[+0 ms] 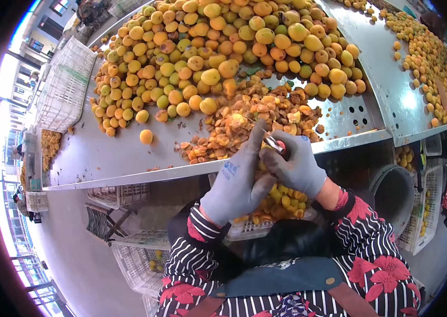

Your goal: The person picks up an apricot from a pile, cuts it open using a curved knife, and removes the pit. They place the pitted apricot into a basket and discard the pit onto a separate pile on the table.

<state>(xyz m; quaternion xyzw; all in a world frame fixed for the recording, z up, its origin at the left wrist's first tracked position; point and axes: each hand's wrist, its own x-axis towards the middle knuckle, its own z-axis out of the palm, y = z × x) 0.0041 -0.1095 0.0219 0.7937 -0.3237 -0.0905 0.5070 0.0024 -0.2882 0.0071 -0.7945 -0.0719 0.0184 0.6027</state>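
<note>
Both hands wear grey gloves and meet over the front edge of a metal table. My right hand [295, 164] is closed round a small tool [274, 143] with a metal blade and a bit of red on it. My left hand [240, 182] is beside it, forefinger pointing up and thumb bent in; whatever lies between its fingers is hidden. Just beyond the hands lies a heap of cut, brownish-orange fruit pieces [223, 127]. Behind that, a large pile of whole yellow-orange fruit [181, 58] covers the table.
The metal table's rim [112, 179] runs across in front of me. A crate of yellow fruit [250, 228] is below my hands. White crates stand at the left [65, 87] and lower left [136, 259]. A grey bucket [400, 195] is at the right, near a folding stool [102, 224] farther left.
</note>
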